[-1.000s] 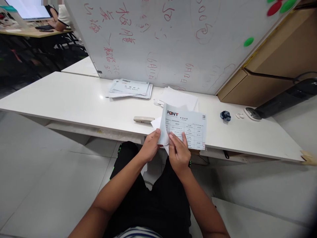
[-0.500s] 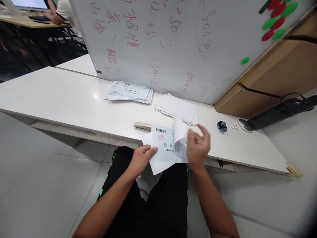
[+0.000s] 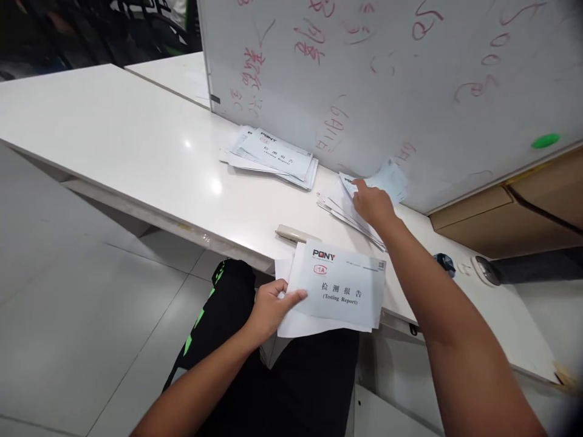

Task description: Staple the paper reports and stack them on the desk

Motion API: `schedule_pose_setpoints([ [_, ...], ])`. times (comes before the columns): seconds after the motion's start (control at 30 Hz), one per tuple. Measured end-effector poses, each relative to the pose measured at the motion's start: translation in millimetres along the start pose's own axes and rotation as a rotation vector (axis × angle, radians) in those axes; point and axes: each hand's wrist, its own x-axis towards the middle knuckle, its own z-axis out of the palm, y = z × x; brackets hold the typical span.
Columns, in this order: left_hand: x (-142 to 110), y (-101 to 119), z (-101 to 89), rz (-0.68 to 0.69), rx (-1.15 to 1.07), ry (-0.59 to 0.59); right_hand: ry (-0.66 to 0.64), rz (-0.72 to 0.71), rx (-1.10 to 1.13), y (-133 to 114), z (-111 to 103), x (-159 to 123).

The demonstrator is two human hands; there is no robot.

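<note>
My left hand (image 3: 272,308) is closed on the left edge of several light blue report sheets (image 3: 348,285), headed "PONY" and "Testing Report", thumb on top. They sit over my lap, overlapping the desk's front edge. Farther back, my right hand (image 3: 372,203) grips another report sheet (image 3: 392,181) at its near side, above a pile of white papers (image 3: 344,212). Its fingertips are partly hidden underneath. A beige stapler (image 3: 298,233) lies just behind the held reports. To the left of the pile rests a stack of similar reports (image 3: 282,155).
The white desk (image 3: 113,145) runs across in front of me, with a whiteboard (image 3: 410,73) standing along its back. Cardboard boxes (image 3: 478,212), a small dark blue object (image 3: 444,264) and a computer mouse (image 3: 485,270) are at the right.
My right hand has moved from the reports in my left hand, away to the paper pile, carrying a sheet. The view has shifted, and the front report now lies flat.
</note>
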Motion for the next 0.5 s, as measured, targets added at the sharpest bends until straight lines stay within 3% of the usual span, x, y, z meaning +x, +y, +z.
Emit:
schedule_pose_setpoints([
  [0.1, -1.7, -2.6, -3.9, -0.017, 0.0, -0.046, -0.045, 0.046, 0.155, -8.6, 7.6, -12.2],
  [0.2, -2.4, -1.6, -13.1, 0.003, 0.032, -0.083, 0.044, 0.082, 0.425, -11.7, -1.6, -74.6],
  [0.27, -3.8, 2.3, -21.7, 0.028, 0.055, -0.127, 0.253, 0.165, 0.644, -19.4, -3.9, -142.4],
  [0.3, -5.2, 5.0, -26.4, 0.042, 0.073, -0.162, 0.413, 0.288, 0.734, -26.5, -0.9, -179.0],
  [0.37, -9.4, 11.3, -35.4, 0.061, 0.125, -0.247, 0.823, 0.679, 0.87, -47.3, 14.7, -245.5],
  [0.4, -12.0, 14.5, -39.3, 0.065, 0.155, -0.289, 0.893, 0.844, 0.982, -59.9, 25.7, -271.3],
  [0.43, -14.6, 17.4, -42.4, 0.068, 0.185, -0.326, 0.84, 0.963, 1.16, -72.6, 37.4, -290.7],
  [0.5, -19.8, 22.1, -46.0, 0.09, 0.249, -0.362, 0.547, 1.019, 1.601, -93.7, 58.5, -311.7],
])
